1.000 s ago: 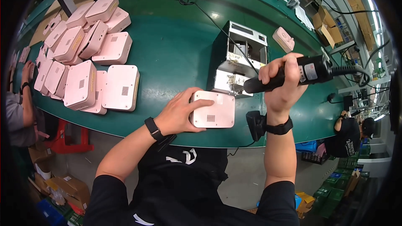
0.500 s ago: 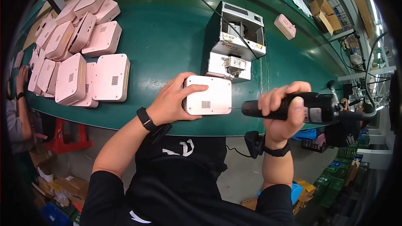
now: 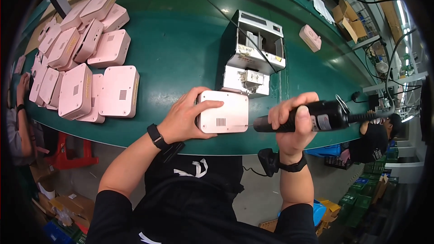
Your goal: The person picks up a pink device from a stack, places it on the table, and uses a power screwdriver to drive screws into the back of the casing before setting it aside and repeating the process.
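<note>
A flat, pale pink plastic box with rounded corners, a slotted vent and small corner holes lies near the front edge of the green table. Around its left end is my left hand, with the index finger stretched over the top face and the thumb along the near side. My right hand is wrapped round a black electric screwdriver, held nearly level. Its thin bit points left and reaches the box's near right corner; whether it sits in the hole there is too small to tell.
Behind the box stands a black and silver screw feeder machine, a cable crossing it. Many similar pink boxes are piled at the left, and a lone pink part lies far right. Other people sit at both table ends. A red stool stands below left.
The screwdriver has shifted left and its bit now overlaps the box's near right corner. The whole view has tilted slightly, so things appear lower. My left hand keeps its hold on the box.
</note>
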The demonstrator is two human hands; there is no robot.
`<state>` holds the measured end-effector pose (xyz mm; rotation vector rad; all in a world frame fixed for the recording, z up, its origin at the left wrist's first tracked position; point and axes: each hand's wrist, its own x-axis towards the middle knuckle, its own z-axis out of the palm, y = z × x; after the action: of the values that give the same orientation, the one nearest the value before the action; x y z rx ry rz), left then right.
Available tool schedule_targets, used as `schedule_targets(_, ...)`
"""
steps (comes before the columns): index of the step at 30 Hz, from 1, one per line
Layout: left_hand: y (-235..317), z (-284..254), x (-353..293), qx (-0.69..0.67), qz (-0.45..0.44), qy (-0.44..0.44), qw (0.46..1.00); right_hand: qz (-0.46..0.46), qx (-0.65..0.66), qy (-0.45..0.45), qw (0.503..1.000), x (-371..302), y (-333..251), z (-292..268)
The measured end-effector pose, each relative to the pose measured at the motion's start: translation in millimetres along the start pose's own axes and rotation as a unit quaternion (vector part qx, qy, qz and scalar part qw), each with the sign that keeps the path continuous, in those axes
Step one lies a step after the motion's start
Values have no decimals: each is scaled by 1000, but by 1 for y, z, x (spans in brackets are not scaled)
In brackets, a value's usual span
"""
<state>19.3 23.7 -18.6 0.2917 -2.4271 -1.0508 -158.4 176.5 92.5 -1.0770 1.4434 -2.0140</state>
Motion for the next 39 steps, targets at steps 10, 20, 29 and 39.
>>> schedule_targets(10, 2, -5, 13, 15, 7, -44, 999, -96, 10, 71, 993, 74, -11, 18)
schedule_targets(20, -4, 0, 10, 9, 21, -23, 999, -11, 66, -29, 997, 12, -24, 22)
schedule_targets(29, -6, 1, 10, 1, 8, -29, 1000, 50, 72, -45, 995, -2, -31, 21)
schedule_targets(39, -5, 2, 8, -2, 9, -23, 1000, 9, 72, -39, 997, -1, -17, 20)
